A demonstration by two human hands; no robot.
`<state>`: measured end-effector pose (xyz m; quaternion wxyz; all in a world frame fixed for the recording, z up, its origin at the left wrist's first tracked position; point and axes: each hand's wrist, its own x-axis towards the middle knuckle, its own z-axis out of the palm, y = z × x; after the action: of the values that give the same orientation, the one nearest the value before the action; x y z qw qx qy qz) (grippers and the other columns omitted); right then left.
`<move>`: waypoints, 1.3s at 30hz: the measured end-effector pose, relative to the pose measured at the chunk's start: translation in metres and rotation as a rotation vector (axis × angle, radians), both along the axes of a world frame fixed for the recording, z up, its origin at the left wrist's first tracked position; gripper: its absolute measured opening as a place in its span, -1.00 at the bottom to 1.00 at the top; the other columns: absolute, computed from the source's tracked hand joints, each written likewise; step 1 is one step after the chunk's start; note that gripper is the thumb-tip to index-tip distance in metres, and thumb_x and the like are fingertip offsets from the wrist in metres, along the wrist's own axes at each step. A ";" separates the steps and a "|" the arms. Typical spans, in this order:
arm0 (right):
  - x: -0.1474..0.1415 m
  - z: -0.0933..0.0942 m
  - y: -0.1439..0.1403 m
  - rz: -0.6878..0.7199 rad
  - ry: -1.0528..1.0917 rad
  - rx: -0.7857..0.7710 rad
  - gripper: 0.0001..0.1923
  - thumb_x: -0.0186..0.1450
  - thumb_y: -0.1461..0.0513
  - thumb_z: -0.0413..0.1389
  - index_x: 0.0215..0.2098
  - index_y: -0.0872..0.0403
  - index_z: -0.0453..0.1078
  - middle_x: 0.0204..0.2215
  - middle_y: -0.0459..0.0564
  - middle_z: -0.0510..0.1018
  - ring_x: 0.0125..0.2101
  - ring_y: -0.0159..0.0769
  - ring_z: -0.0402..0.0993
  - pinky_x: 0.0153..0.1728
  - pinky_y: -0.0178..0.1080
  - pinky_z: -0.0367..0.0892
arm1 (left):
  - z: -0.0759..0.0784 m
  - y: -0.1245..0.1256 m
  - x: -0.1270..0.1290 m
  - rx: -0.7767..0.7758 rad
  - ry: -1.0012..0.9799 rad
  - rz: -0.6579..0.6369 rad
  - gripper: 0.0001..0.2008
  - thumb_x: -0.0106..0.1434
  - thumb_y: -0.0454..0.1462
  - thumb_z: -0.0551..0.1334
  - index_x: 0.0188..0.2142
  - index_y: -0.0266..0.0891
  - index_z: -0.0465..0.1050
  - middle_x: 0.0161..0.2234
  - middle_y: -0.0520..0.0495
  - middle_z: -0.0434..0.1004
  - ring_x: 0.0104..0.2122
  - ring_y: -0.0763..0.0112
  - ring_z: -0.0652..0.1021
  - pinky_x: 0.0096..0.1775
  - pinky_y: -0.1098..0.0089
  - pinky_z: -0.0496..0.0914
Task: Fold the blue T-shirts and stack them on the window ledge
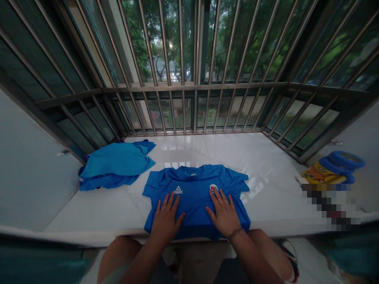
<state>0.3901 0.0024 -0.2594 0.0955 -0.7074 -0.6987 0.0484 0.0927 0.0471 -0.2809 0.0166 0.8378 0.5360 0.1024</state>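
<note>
A white marble sill (266, 165) runs under a barred window grille (189, 79), and on its near edge a blue sports jersey (195, 185) lies spread face up, its hem hanging slightly over the front. A crumpled heap of blue clothing (114, 163) sits just to its left. The left hand (166, 217) and right hand (223, 213) both press flat on the jersey's chest, fingers spread, gripping nothing.

Bare bench (266, 165) lies open right of the jersey (195, 197); crumpled blue clothes (115, 163) crowd its left, window bars (189, 106) close behind.
</note>
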 end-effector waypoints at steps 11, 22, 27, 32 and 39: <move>0.000 0.000 -0.002 -0.004 -0.016 0.011 -0.26 0.59 -0.11 -0.07 0.63 -0.05 0.08 0.61 0.05 0.02 0.59 0.09 -0.06 0.52 0.33 -0.14 | -0.002 -0.004 -0.001 0.022 -0.013 -0.009 -0.29 0.55 0.01 0.14 0.59 -0.07 0.13 0.60 -0.21 0.02 0.55 -0.15 0.18 0.46 -0.25 0.11; -0.017 -0.018 -0.051 -0.036 -0.045 0.067 -0.26 0.55 -0.09 0.01 0.61 -0.07 0.16 0.59 0.08 0.10 0.52 0.18 0.14 0.37 0.22 0.26 | -0.015 -0.056 -0.017 0.007 -0.035 0.009 -0.30 0.49 0.03 0.22 0.53 -0.07 0.27 0.58 -0.27 0.10 0.51 -0.19 0.27 0.38 -0.17 0.33; -0.016 0.008 -0.050 -0.020 -0.048 0.018 -0.44 0.55 -0.09 0.03 0.41 -0.12 0.45 0.44 0.15 0.42 0.28 0.19 0.48 0.10 0.13 0.45 | 0.022 -0.028 -0.020 -0.128 -0.063 0.026 -0.58 0.55 -0.14 0.09 0.22 -0.11 0.62 0.29 -0.27 0.60 0.25 -0.07 0.60 0.22 -0.07 0.50; 0.024 0.060 0.005 -0.037 -0.071 0.046 -0.54 0.63 0.10 -0.14 0.02 -0.04 0.62 0.00 0.14 0.69 -0.03 -0.04 0.61 -0.05 -0.05 0.43 | 0.052 0.039 -0.004 -0.104 -0.170 -0.015 -0.58 0.55 -0.33 0.00 0.14 -0.18 0.62 0.11 -0.25 0.71 0.10 0.09 0.68 0.18 0.07 0.52; 0.066 0.069 0.107 -0.141 -0.186 -0.058 -0.52 0.58 0.13 0.03 0.39 0.13 0.37 0.28 0.27 0.52 0.22 0.05 0.47 0.14 -0.07 0.37 | 0.063 0.144 0.006 -0.052 0.019 0.187 -0.58 0.53 -0.27 0.15 0.29 -0.37 0.48 0.32 -0.46 0.52 0.33 -0.10 0.50 0.33 0.01 0.34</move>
<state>0.4556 0.1094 -0.1907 0.0129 -0.7585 -0.6515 -0.0042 0.0982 0.1912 -0.2182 0.0235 0.7842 0.6146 0.0818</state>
